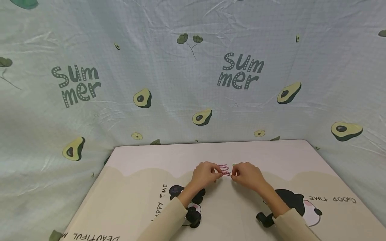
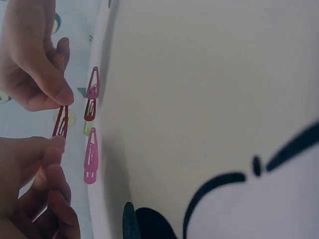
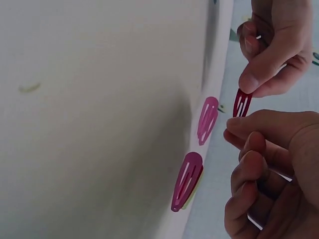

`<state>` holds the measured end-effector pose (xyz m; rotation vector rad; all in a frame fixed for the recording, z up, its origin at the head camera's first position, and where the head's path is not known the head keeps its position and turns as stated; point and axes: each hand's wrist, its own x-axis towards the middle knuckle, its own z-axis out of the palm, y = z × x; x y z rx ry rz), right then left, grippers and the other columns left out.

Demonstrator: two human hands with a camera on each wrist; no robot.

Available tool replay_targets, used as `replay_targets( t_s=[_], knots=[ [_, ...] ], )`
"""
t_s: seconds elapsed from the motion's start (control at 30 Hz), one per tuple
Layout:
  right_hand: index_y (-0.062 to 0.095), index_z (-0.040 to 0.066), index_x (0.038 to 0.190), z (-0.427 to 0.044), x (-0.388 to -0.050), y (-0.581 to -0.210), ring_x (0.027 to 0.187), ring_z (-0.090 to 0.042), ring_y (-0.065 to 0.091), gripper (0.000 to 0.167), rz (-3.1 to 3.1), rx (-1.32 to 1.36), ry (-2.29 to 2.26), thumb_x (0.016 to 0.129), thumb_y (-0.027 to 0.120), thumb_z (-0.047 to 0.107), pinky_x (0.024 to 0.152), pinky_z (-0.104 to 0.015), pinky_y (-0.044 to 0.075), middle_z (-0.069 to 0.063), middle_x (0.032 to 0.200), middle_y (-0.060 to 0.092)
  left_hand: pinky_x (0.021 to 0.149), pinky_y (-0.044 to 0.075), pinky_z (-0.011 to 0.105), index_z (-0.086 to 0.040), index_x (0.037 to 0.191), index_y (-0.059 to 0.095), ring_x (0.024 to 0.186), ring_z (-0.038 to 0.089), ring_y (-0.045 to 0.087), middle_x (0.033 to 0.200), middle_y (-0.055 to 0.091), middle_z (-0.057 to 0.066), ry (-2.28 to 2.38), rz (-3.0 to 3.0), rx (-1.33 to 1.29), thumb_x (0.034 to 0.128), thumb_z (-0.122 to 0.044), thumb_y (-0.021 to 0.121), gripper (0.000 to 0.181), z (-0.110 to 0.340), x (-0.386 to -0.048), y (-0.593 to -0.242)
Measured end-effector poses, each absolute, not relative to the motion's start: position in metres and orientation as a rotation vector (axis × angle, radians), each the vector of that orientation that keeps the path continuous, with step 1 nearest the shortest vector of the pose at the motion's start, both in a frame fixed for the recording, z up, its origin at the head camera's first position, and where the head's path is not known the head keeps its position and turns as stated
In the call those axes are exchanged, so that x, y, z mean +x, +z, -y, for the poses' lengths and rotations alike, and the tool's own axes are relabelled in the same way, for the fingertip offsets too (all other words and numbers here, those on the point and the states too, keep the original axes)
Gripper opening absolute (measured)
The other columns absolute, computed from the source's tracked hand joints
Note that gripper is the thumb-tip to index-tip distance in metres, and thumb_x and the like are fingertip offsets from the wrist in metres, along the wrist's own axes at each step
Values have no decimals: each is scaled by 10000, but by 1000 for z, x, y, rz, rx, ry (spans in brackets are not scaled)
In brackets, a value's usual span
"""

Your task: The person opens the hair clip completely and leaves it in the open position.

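Observation:
A dark red snap hair clip [image 2: 60,122] is stretched between my two hands over the table. My left hand [image 1: 206,174] pinches one end with thumb and finger. At the other end, the thumb and fingertip of my right hand [image 1: 248,175] grip it. In the right wrist view the held clip [image 3: 242,103] looks closed flat. Under the hands, a pink hair clip [image 3: 206,122] lies on the tabletop. To its right is a magenta clip [image 3: 188,181], overlapping a dark red clip [image 2: 90,109] and a light green one [image 2: 87,128], which is partly hidden.
The table [image 1: 135,197] wears a cream and pale pink cover with printed black-and-white cartoon animals and lettering. Behind it hangs a pale curtain [image 1: 169,77] printed with avocados and "summer". The table's far edge lies just beyond the hands.

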<state>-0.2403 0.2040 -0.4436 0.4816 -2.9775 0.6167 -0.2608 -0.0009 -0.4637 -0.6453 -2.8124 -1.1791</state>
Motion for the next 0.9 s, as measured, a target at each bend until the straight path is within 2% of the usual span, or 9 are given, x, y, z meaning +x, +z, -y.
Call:
replay_targets(
  t_s=[0.4,0.9],
  knots=[
    [705,148,757,-201,-248,-450,650,-145,507,123,3084,456,533,830,804,131,560,-311,396,45,699,603,477,340,217,-192,829,813,527,35,471,566,585,-109,-975,2913,-622,846,-189,773,44,-5,-263,-466],
    [708,162,742,-197,-253,-455,651,-153,536,117,3099,446,472,818,788,124,544,-343,434,44,729,637,500,360,231,-194,844,826,578,55,481,650,629,-92,-897,2953,-578,857,-225,792,48,-5,-262,-469]
  ],
)
